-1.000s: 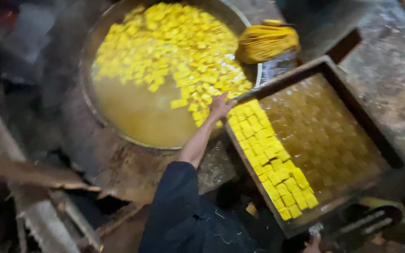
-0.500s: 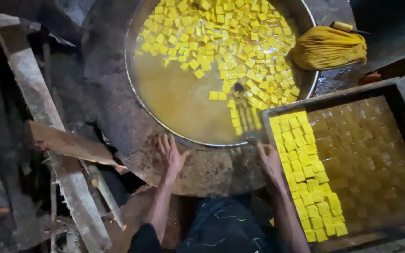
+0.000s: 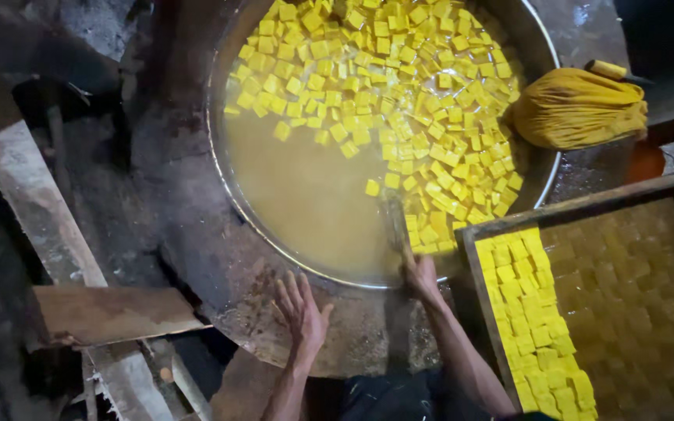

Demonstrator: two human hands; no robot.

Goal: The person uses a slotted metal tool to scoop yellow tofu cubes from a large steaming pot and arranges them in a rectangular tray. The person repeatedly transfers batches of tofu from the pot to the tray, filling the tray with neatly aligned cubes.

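Tofu cubes (image 3: 399, 101) — small, bright yellow — float packed together across the far and right parts of a wide metal pan (image 3: 220, 187) of cloudy yellow liquid, while the near-left part of the liquid is open, with only a stray cube or two. That is where most of the cubes are. A smaller share sits in a wooden tray (image 3: 579, 204) to the right of the pan: a band of yellow cubes (image 3: 536, 312) lies in rows along its left side, and the rest of the tray holds duller, brownish squares in a grid.

The right hand (image 3: 419, 273) rests at the near rim of the pan, just beside the tray's corner, its fingers closed around something slender and blurred that dips into the liquid; what it is cannot be made out. The left hand (image 3: 299, 308) lies flat on the rough, dark surface (image 3: 196, 249) around the pan, fingers spread and holding nothing.

Judging by how things lie, the work looks well along on the pan side — the liquid carries a large load of cubes — and one band of coloured cubes remains in the tray.

A yellow-stained bundle of cloth (image 3: 575, 109) sits at the pan's far-right edge, and worn wooden planks (image 3: 111, 312) lie to the left.
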